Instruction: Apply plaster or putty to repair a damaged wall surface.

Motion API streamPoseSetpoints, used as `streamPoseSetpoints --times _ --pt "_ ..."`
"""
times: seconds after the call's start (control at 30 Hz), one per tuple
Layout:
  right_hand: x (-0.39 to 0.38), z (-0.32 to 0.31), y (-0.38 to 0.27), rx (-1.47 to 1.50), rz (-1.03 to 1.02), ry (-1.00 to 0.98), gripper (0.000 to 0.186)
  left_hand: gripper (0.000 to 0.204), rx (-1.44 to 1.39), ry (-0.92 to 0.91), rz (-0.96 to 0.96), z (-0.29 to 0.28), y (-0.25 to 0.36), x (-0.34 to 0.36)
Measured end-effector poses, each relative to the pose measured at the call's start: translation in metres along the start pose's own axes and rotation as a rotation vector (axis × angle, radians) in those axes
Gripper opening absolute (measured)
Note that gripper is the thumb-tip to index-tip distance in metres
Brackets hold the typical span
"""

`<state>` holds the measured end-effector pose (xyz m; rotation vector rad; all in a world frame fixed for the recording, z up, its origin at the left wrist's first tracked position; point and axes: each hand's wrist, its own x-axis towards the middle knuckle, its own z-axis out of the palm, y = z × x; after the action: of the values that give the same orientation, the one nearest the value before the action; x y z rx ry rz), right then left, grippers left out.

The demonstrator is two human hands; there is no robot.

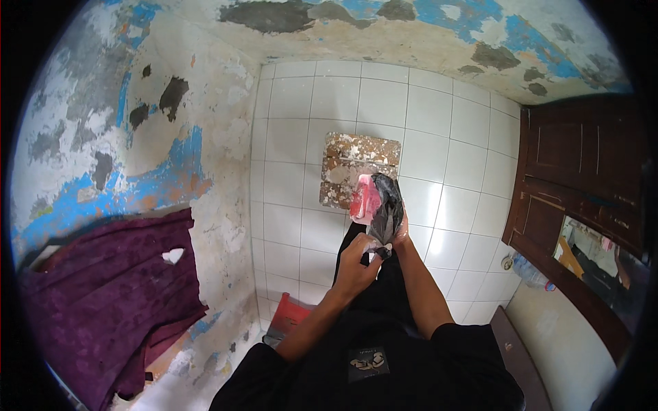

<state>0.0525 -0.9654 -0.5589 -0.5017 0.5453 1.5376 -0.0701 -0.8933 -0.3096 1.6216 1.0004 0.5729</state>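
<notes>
In front of my body I hold a crumpled black plastic bag (388, 209) close against a red, white-smeared piece (365, 199) that looks like a shallow plastic tray. My left hand (358, 258) is closed, its fingers pinching the lower, gathered end of the bag. Some whitish smears show on those fingers. My right hand (401, 231) wraps round the bag from the right side; most of its fingers are hidden behind it. Beyond both hands stands a low wooden stool (340, 149) spattered with white, partly covered by the bag and the red piece.
Walls with peeling blue paint (185, 161) rise left and ahead over a white tiled floor (425, 154). A purple cloth (110, 301) hangs at left. Near my left forearm is a red container (288, 315). A dark wooden cabinet (582, 161) with a mirror stands right, by a clear plastic bottle (529, 272).
</notes>
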Motion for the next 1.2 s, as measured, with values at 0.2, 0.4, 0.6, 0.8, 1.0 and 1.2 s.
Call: streamPoseSetpoints --times 0.2,0.4,0.6,0.8,1.0,1.2 --pt "-0.017 0.024 0.011 -0.311 0.087 0.163 0.066 0.015 -0.025 0.117 -0.061 0.008 -0.027 -0.007" --pt "-0.024 0.001 0.012 -0.23 0.151 0.134 0.062 0.018 -0.042 0.116 -0.136 0.026 -0.05 -0.004" --pt "-0.023 -0.002 0.022 -0.146 0.171 0.141 0.061 0.024 -0.019 0.126 -0.076 0.029 -0.076 -0.008" --pt "-0.016 -0.016 0.023 -0.117 0.189 0.111 0.058 0.03 0.057 0.097 -0.113 0.038 -0.123 -0.022" --pt "-0.017 -0.023 0.022 -0.117 0.186 0.158 0.057 0.085 0.162 0.223 -0.055 0.055 -0.153 -0.022" --pt "-0.013 -0.026 0.038 -0.115 0.21 0.139 0.056 0.113 -0.174 0.158 -0.239 0.059 -0.202 -0.037"
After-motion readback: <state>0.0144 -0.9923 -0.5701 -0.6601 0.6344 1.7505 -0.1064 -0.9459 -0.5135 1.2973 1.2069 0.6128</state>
